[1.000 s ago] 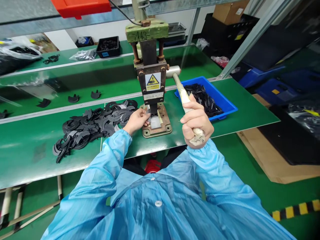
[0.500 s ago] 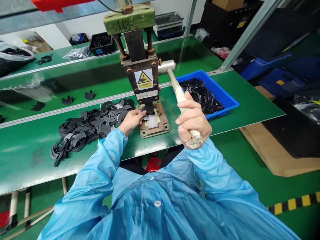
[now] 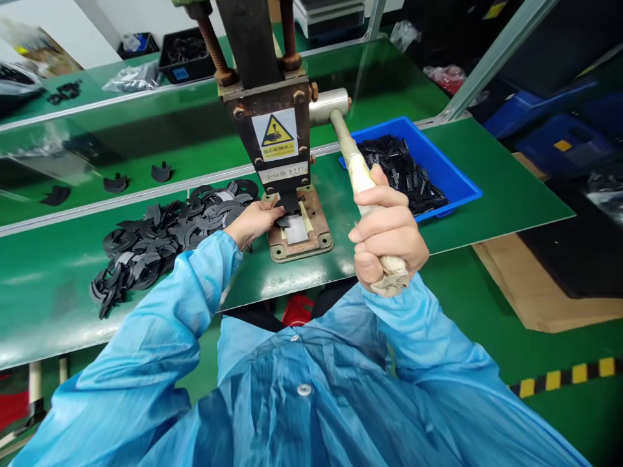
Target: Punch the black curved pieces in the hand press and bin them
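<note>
My left hand (image 3: 254,222) pinches a small black curved part (image 3: 283,219) at the base plate (image 3: 318,224) of a hand press (image 3: 280,97), just under its black ram (image 3: 289,202). A pale pad (image 3: 296,230) lies on the plate in front of the ram. My right hand (image 3: 389,233) is wrapped round the taped press lever (image 3: 357,170), which slants down toward me from a metal shaft on the press's right side. Where the part meets the ram is partly hidden by my fingers.
A pile of black curved parts (image 3: 165,233) lies left of the press. Several more parts stand near the rail behind it. At the right is a blue tray (image 3: 455,181) of narrow black pieces. A black bin (image 3: 187,68) sits on the back table.
The view has moved closer and tilted down, so the press top is cut off. My left hand stays at the base plate with the part, and my right hand still grips the lever.
</note>
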### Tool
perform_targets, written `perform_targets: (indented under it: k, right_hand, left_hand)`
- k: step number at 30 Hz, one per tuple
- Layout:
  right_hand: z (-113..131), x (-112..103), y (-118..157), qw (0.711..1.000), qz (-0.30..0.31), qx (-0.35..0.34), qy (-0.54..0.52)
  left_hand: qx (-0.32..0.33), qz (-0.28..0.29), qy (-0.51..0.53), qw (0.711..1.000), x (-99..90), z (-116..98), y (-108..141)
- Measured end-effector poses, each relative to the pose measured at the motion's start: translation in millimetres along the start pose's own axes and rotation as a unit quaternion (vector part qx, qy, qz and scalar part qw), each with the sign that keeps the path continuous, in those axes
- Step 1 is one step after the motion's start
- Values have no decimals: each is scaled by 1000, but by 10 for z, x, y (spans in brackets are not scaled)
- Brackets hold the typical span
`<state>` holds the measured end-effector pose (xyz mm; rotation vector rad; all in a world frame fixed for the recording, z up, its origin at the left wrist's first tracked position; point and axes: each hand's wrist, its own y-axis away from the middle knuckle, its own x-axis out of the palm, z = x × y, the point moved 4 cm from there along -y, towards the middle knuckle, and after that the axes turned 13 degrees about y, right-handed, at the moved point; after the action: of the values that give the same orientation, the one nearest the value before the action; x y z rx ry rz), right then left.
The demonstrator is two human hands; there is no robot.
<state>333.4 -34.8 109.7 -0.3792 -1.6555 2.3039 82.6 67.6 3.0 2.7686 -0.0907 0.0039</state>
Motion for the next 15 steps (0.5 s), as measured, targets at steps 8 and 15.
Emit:
perform_targets:
  k: [8,15]
  right_hand:
    - [-22,25,20,999,-29,3,-15]
    - [-45,28,23,999,-32,-12,-18]
  left_hand:
    - [29,-33,22,999,59,160,-11]
    - [-67,-17,43,997,54,-53,40]
